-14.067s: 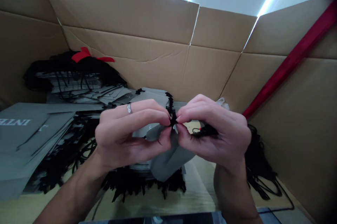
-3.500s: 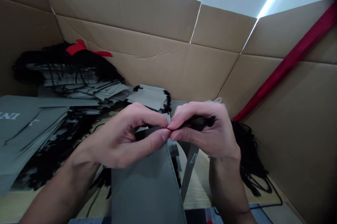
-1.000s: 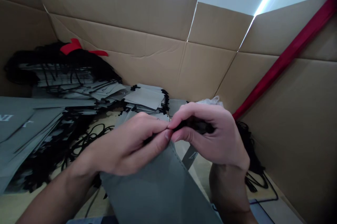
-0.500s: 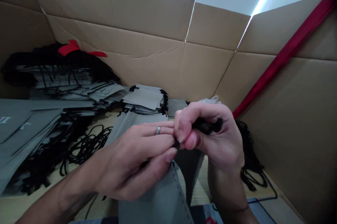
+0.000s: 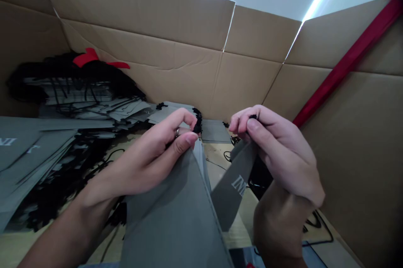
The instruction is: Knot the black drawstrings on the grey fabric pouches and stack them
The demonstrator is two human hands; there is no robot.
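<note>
My left hand (image 5: 160, 154) is closed, thumb against fingers, on the upper corner of a grey fabric pouch (image 5: 170, 217). A black cord knot (image 5: 197, 126) sticks out at its fingertips. My right hand (image 5: 273, 146) is to the right, a gap away, pinching a small black cord end (image 5: 252, 117). Below that hand hangs a second grey piece (image 5: 231, 201) with white lettering, its top by the thumb; whether it is a separate pouch I cannot tell. A ring shows on one left finger.
Grey pouches with black cord ends lie stacked at the left (image 5: 50, 150). Behind them is a pile with black cords and a red strip (image 5: 86, 57). A smaller stack (image 5: 176, 106) and flat grey pieces (image 5: 215, 131) stand by the cardboard wall (image 5: 176, 52). A red band (image 5: 343, 66) crosses the right wall.
My hands were together at a black cord and have moved apart, the left to the left and the right to the right. The lettering on the hanging grey piece has come into view.
</note>
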